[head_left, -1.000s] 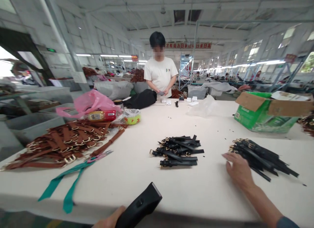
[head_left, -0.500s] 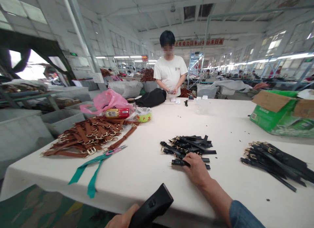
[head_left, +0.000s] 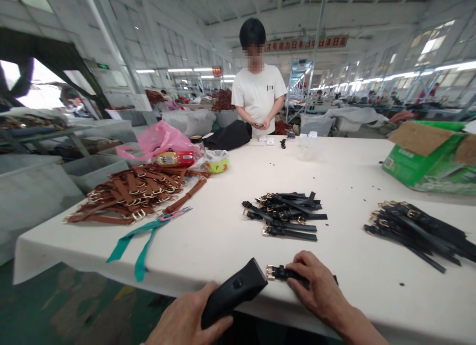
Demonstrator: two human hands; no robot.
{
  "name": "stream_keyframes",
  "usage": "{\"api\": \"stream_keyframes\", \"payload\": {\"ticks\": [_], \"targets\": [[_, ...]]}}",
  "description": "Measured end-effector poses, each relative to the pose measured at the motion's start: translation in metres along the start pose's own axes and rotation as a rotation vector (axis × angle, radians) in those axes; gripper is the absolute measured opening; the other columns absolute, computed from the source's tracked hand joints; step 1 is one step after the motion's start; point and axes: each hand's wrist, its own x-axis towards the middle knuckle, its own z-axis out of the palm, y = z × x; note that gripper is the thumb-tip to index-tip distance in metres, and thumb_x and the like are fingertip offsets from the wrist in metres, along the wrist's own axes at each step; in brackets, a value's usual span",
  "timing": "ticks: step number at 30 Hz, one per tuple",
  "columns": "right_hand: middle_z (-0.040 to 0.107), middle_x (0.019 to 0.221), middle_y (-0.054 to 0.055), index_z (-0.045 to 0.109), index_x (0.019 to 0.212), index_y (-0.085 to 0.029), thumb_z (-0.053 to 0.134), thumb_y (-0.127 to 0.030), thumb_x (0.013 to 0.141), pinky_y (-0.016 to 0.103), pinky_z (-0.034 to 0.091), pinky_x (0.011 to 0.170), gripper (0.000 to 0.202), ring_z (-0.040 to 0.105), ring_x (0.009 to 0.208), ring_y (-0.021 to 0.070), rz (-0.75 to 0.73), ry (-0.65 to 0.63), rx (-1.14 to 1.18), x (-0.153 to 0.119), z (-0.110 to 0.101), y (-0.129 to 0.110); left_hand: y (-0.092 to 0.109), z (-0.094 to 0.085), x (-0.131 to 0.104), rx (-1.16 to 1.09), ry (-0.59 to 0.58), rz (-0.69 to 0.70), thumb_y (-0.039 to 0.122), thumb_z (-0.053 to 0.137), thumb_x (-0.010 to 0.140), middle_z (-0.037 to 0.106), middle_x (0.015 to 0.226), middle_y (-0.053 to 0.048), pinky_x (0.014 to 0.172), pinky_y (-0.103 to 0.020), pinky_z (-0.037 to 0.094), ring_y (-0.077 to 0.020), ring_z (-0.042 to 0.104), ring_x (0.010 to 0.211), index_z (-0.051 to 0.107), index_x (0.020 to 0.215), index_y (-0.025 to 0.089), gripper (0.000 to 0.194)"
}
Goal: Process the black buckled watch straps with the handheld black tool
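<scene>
1. The right hand [head_left: 320, 285] had its fingers and thumb closed on a black strap [head_left: 281, 272], at the table's [head_left: 208, 231] near edge.
2. The strap's long axis ran left to right; its gold-coloured metal buckle [head_left: 270, 272] pointed left from this grip.
3. The left hand [head_left: 189, 310] was wrapped around a smooth black trimmer [head_left: 234, 292], its wide head slanting away and rightward, near the buckle.
4. Beyond the right grip lay a pile of flat, leather-like straps [head_left: 284, 211].

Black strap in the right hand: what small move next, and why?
I'd probably line the strap up with the tool's wide end: the right hand holds the strap near its buckle, and the left hand holds the tool with that end beside the buckle, contact unclear.
</scene>
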Motion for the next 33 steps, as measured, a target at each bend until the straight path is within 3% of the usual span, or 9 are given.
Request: {"api": "stream_keyframes", "payload": {"ticks": [5,10,14,21,28,33], "targets": [[0.051,0.088,0.004,0.061,0.089,-0.022,0.053,-0.011,0.067,0.029,0.041,0.074,0.026,0.048,0.085,0.0176,-0.021,0.021,0.123,0.002,0.001,0.003,0.017,-0.014,0.012,0.121,-0.055,0.119,0.049,0.047,0.070,0.064,0.083,-0.003,0.069,-0.031,0.041,-0.0227,0.057,0.082,0.054,0.095,0.026,0.034],[0.051,0.087,0.003,0.060,0.087,-0.021,0.053,-0.009,0.065,0.029,0.041,0.073,0.027,0.049,0.084,0.0174,-0.014,0.022,0.194,0.002,0.003,0.006,0.046,-0.033,0.031,0.317,-0.107,0.239,0.046,0.045,0.072,0.064,0.082,-0.006,0.069,-0.034,0.043,-0.0243,0.058,0.080,0.054,0.092,0.024,0.031],[0.052,0.086,0.004,0.060,0.086,-0.021,0.052,-0.009,0.065,0.029,0.041,0.072,0.026,0.050,0.082,0.0178,0.001,0.038,0.227,0.003,0.004,0.007,0.062,-0.037,0.046,0.388,-0.118,0.339,0.041,0.045,0.071,0.064,0.084,-0.008,0.068,-0.036,0.044,-0.0261,0.059,0.080,0.055,0.092,0.022,0.031],[0.052,0.086,0.004,0.061,0.087,-0.022,0.054,-0.010,0.065,0.029,0.042,0.070,0.026,0.050,0.082,0.0180,-0.004,0.016,0.232,0.001,0.003,0.007,0.052,-0.041,0.042,0.350,-0.157,0.285,0.041,0.045,0.071,0.064,0.082,-0.006,0.067,-0.033,0.044,-0.0236,0.059,0.079,0.057,0.090,0.023,0.029],[0.052,0.084,0.003,0.062,0.085,-0.022,0.054,-0.010,0.066,0.029,0.041,0.071,0.023,0.050,0.081,0.0176,0.026,0.031,0.227,0.003,0.002,0.006,0.062,-0.034,0.048,0.404,-0.103,0.357,0.038,0.046,0.069,0.064,0.080,-0.006,0.066,-0.034,0.045,-0.0248,0.059,0.077,0.056,0.089,0.022,0.028],[0.052,0.084,0.003,0.063,0.085,-0.022,0.055,-0.011,0.065,0.028,0.041,0.070,0.024,0.050,0.080,0.0177,0.018,0.022,0.215,0.003,0.002,0.006,0.051,-0.038,0.046,0.388,-0.116,0.306,0.040,0.047,0.067,0.063,0.079,-0.005,0.065,-0.032,0.044,-0.0233,0.059,0.075,0.057,0.086,0.023,0.026]]}}
